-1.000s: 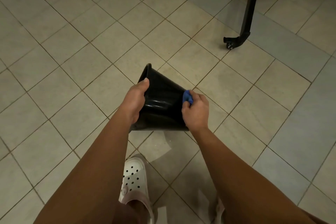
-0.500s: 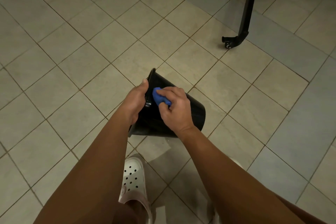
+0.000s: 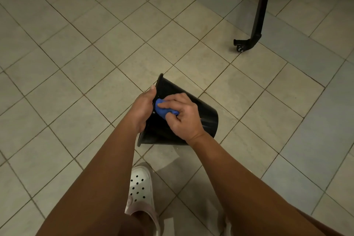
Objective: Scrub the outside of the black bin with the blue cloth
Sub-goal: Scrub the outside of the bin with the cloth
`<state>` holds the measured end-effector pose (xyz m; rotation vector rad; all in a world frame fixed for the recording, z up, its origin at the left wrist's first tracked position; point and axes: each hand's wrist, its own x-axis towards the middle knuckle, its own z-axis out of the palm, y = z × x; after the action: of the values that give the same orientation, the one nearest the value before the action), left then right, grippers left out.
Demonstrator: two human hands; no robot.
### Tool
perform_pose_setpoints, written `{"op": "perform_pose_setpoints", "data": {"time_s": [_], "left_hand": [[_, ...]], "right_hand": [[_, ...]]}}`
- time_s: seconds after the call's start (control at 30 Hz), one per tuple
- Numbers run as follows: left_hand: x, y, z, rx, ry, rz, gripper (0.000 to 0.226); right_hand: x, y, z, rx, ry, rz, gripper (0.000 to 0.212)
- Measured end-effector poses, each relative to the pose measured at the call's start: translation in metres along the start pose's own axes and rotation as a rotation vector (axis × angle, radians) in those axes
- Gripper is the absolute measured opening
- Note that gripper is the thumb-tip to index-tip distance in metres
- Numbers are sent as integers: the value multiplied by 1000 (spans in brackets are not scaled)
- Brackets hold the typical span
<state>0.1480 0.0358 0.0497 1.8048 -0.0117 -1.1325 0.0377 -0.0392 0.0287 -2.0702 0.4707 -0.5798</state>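
Pressing the balled cloth (image 3: pixel 161 110) to the bin's (image 3: pixel 203 119) upper wall just beside the rim, the right hand (image 3: pixel 183 119) pinches it mid-scrub. The left hand (image 3: pixel 142 108) grips the rim, holding the bin over the floor (image 3: pixel 95 63). The bin lies sideways, long axis left to right, mouth left. The next stroke likely runs right, toward the base.

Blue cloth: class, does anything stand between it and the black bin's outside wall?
Nothing visible does. The right hand presses the blue cloth straight onto the black bin, on its side, close beside the left hand gripping the rim.
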Motion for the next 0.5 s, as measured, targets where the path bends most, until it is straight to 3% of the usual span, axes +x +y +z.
{"op": "perform_pose_setpoints", "data": {"time_s": [0.13, 0.3, 0.5], "left_hand": [[1, 0, -2, -7, -21, 18, 51], [-1, 1, 4, 36, -64, 38, 48], [0, 2, -7, -21, 2, -15, 58]], "right_hand": [[2, 1, 0, -18, -1, -50, 33], [8, 4, 1, -130, 88, 124, 34], [-4, -3, 5, 37, -34, -128, 26]]}}
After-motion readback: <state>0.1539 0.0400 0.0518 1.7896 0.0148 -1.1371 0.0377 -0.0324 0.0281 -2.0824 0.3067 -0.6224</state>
